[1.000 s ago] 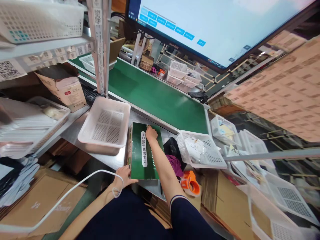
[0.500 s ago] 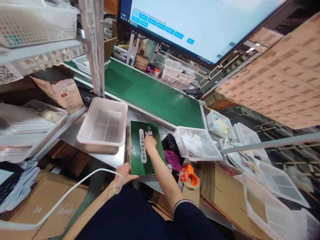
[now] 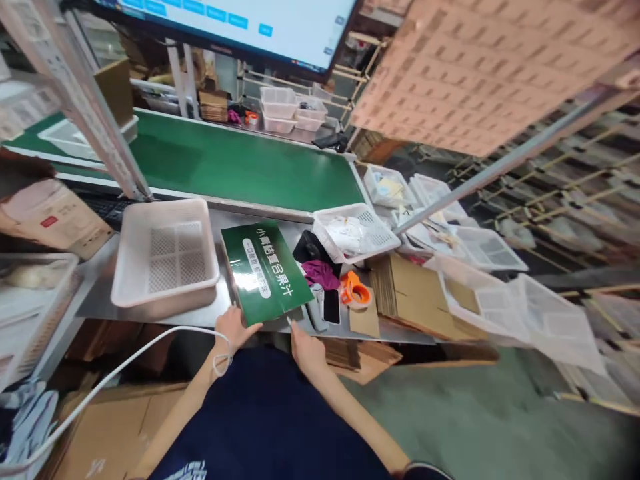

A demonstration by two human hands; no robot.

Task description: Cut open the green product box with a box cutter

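Observation:
A flat green box (image 3: 267, 270) with white lettering lies on the metal table, turned slightly. My left hand (image 3: 236, 327) grips its near left corner, thumb stretched along the front edge and fingers at the side. A white cord (image 3: 165, 331) runs to a loop around my left wrist. Just off the near edge of the box is my right hand (image 3: 306, 348), its fingers closed. A small pale tip shows at those fingers, too small to name. To the right of the box lie a purple cloth (image 3: 321, 273), a phone (image 3: 331, 307) and an orange tape dispenser (image 3: 355, 291).
A white plastic basket (image 3: 165, 250) stands left of the box. Another white basket (image 3: 355, 233), holding white bags, sits at the right. Behind runs a green conveyor belt (image 3: 225, 163) under a monitor (image 3: 235, 30). Flattened cardboard (image 3: 425, 300) is stacked on the right.
My right hand has left the top of the box and come back to its near edge. The box now sits turned a little. The whole view has shifted to the right.

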